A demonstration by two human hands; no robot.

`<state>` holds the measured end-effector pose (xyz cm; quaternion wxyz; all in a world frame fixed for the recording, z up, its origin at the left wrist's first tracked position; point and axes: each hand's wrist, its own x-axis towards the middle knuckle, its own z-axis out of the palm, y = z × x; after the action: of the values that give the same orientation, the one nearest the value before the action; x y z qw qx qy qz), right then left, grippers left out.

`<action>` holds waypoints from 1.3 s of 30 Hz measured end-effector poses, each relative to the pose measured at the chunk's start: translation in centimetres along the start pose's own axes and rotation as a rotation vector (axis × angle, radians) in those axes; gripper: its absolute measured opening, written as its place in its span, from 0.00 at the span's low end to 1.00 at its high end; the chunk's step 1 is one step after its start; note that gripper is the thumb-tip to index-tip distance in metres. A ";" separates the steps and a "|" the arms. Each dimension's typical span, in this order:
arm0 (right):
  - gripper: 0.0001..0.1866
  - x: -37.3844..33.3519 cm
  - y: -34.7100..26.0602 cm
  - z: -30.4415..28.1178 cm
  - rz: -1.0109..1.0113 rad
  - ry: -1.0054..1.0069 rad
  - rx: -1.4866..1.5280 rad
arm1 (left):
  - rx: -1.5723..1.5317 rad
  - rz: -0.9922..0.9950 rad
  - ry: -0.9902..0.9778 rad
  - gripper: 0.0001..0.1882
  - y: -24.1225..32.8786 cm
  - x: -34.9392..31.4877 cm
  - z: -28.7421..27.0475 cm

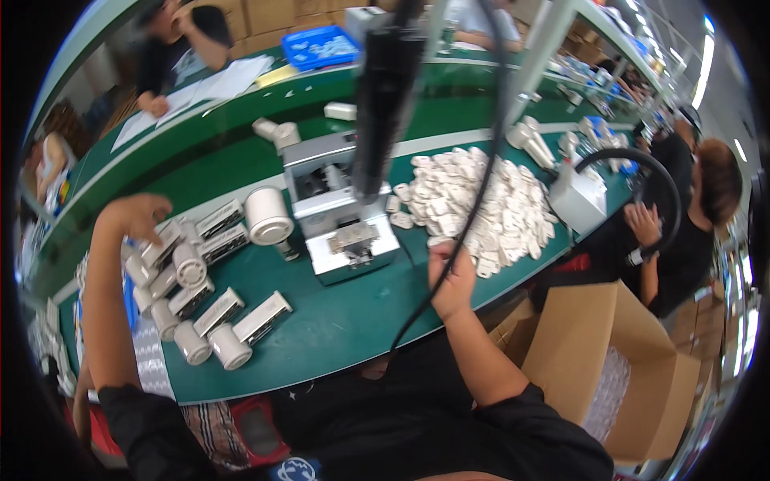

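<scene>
A: Left hand (138, 216)?
B: Reaching far out to the left, fingers curled loosely over the top of a cluster of white units (196, 293), touching the uppermost one. Whether closed around it, impossible to tell.
A: And those units?
B: Smooth white plastic, each a short round cylinder joined to a flat rectangular block with a dark label strip. Lying in a rough fan on the left of the bench, some barrels up, some on their sides. One larger white cylinder (268, 215) upright just beside them.
A: Right hand (453, 280)?
B: Near the front edge of a heap of small white parts (481, 204), fingers bent inward, back of the hand to the camera. Seemingly pinching something small and pale, but hidden, so not certain. Black cable (473, 200) crossing right over the knuckles.
A: Between the hands?
B: Boxy grey-and-white metal fixture (341, 216), stepped, with a dark recess on top and a small socket plate in front. Black cylindrical tool (383, 96) hanging above it, blurred.
A: Surface?
B: Dark green matte bench (337, 321), long and curving in the lens, white stripe running along it. Open brown cardboard box (618, 353) at lower right, clear bags inside.
A: Room?
B: Factory line. Blue tray (321, 44) and papers across the belt, other people seated at upper left and at the right, bright ceiling strips at far right.
</scene>
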<state>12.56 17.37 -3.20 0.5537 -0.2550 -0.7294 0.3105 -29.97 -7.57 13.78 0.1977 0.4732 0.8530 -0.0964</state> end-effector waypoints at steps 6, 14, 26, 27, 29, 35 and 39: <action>0.04 0.5 0.7 -0.1 -0.002 -0.128 -0.059 | 0.114 0.026 0.071 0.29 4.0 6.5 -3.4; 0.07 0.5 0.1 -0.3 -0.013 -0.194 -0.152 | 0.266 0.055 0.433 0.25 8.8 21.9 -3.7; 0.05 1.0 0.1 0.7 -0.192 -0.196 -0.248 | 0.210 0.120 0.455 0.23 5.0 22.9 -1.3; 0.05 1.0 -0.3 0.8 -0.204 -0.169 -0.256 | 0.196 0.195 0.525 0.23 3.9 22.2 -1.6; 0.06 1.3 0.2 0.2 -0.188 -0.154 -0.216 | 0.072 0.269 0.740 0.22 6.8 18.4 -3.4; 0.07 8.2 -0.7 -0.4 0.145 -0.304 -0.079 | -0.175 0.279 0.930 0.31 11.1 6.7 -6.3; 0.11 12.6 3.2 3.3 -0.267 -0.611 -0.393 | -0.586 0.237 1.161 0.26 10.5 2.5 -6.4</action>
<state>6.21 27.95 1.98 0.2869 -0.1547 -0.9332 0.1515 -23.82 2.24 18.71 -0.1643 0.4657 0.7543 0.4326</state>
